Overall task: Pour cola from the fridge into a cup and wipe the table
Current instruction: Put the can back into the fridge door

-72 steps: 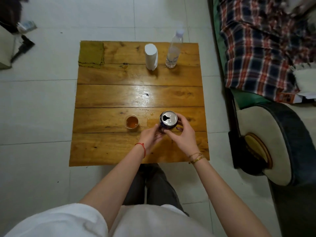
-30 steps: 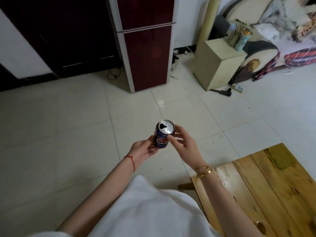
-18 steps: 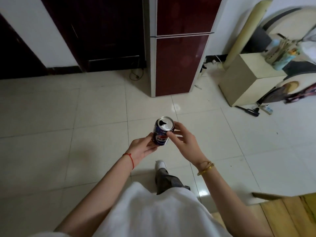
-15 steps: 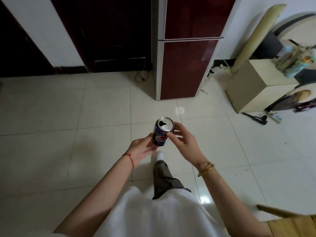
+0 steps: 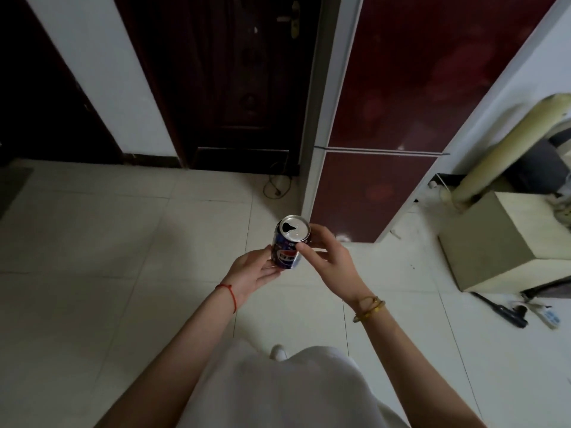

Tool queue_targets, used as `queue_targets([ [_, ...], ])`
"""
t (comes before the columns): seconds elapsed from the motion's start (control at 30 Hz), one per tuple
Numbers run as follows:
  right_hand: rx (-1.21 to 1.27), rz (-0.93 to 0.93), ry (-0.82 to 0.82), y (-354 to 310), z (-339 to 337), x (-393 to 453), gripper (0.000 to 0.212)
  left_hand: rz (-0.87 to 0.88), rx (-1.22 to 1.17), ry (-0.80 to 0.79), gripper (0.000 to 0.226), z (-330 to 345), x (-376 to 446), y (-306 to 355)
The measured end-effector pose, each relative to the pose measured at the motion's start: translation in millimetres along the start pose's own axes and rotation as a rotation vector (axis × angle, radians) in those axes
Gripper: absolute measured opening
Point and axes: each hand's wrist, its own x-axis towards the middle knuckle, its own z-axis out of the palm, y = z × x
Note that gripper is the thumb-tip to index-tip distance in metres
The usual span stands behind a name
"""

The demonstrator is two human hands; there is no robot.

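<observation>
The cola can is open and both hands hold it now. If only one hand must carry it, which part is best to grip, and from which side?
Grip the cola can around the middle of its round wall, coming from the side with the right hand, as the left hand must open the fridge. The top is open, so keep it upright.

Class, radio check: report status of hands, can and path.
Left hand and right hand both on opened cola can, upright. Fridge ahead, doors shut. Floor between clear.

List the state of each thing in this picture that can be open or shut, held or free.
Blue cola can: opened, upright, held.
Dark red fridge: both doors shut.
Dark wooden door: shut.
Left hand: gripping the can.
Right hand: fingers on the can.
</observation>
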Motion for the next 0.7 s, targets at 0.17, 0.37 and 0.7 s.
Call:
queue_targets([
  [0.17,0.033,0.014,0.013,5,-17,79,0.042,0.144,0.167,0.044,0.028,13,57,47],
  [0.37,0.019,0.017,0.047,9,-31,160,0.039,0.363,0.383,-0.064,0.045,11,127,93],
  [0.7,-0.003,0.028,0.088,-6,-34,300,0.040,0.503,0.664,-0.080,0.067,22,234,202],
])
